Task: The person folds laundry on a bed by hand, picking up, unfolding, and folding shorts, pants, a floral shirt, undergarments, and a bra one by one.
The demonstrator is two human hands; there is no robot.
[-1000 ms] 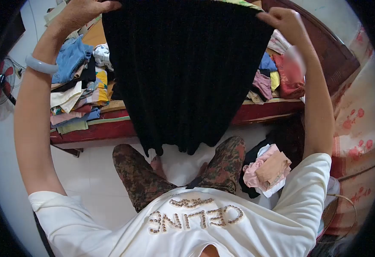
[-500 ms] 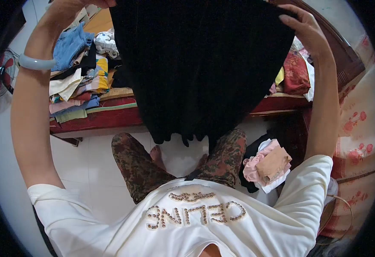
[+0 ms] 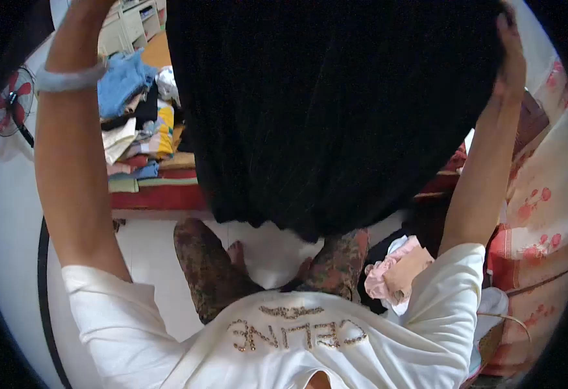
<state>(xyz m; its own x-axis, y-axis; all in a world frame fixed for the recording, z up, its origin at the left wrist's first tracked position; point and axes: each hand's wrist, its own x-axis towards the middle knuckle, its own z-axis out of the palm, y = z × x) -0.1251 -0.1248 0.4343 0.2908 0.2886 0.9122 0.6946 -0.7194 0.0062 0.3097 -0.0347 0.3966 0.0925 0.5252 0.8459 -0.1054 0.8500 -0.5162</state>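
Note:
A large black pleated garment [image 3: 336,123], which looks like a skirt, hangs spread out in front of me, its uneven lower edge dropping between my knees. At its right edge, high up, my right hand [image 3: 509,48] is closed on the cloth, with part of the fingers hidden. My left forearm, with a pale bangle [image 3: 71,78] on it, runs up past the top edge of the view, so my left hand is out of sight. The garment's upper edge is also cut off.
Folded clothes [image 3: 138,139] are stacked on a red-edged bed [image 3: 157,196] behind the garment. Pink and tan clothes [image 3: 400,272] lie low at my right. A fan [image 3: 12,104] stands at the far left, a floral curtain [image 3: 537,214] at the right.
Both arms have risen and the garment is stretched wider, its right edge shifted right and up. My left hand, partly visible before, has left the view.

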